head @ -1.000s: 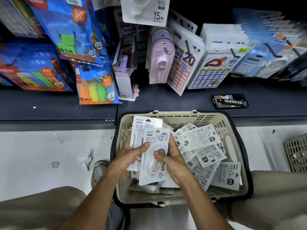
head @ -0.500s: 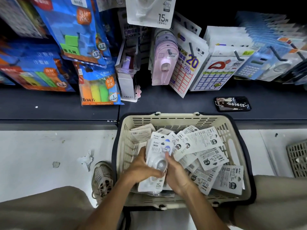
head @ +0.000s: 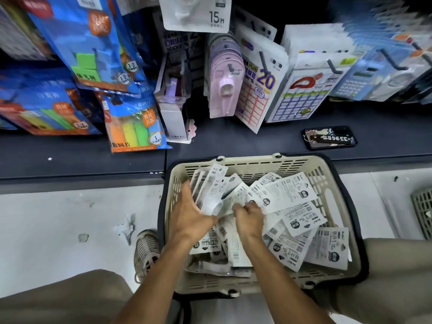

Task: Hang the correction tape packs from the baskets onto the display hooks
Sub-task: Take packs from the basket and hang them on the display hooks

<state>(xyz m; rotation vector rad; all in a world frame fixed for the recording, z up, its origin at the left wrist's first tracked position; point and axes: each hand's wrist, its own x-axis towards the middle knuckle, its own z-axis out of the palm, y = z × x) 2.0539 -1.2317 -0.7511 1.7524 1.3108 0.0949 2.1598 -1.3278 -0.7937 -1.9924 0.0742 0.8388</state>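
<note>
Beige basket: it sits on the pale floor against the dark shelf ledge, and I see loose correction tape packs piled inside, mostly printed backs up.
Left hand: I see the fingers spread and curled round a bundle of packs, thumb on the left side, fingertips hidden beneath.
Right hand: fingers bent down into the pile just right of that bundle; blur keeps me from telling whether they pinch a pack.
Bundle axis: long side runs up and away from me, leaning slightly right, hang-hole end toward the far rim.
Open room: bare basket wall shows on the far right; my knees flank the near corners.
Hooks above: a hung pack marked 15M hangs over the ledge, a phone lies right of it.
</note>
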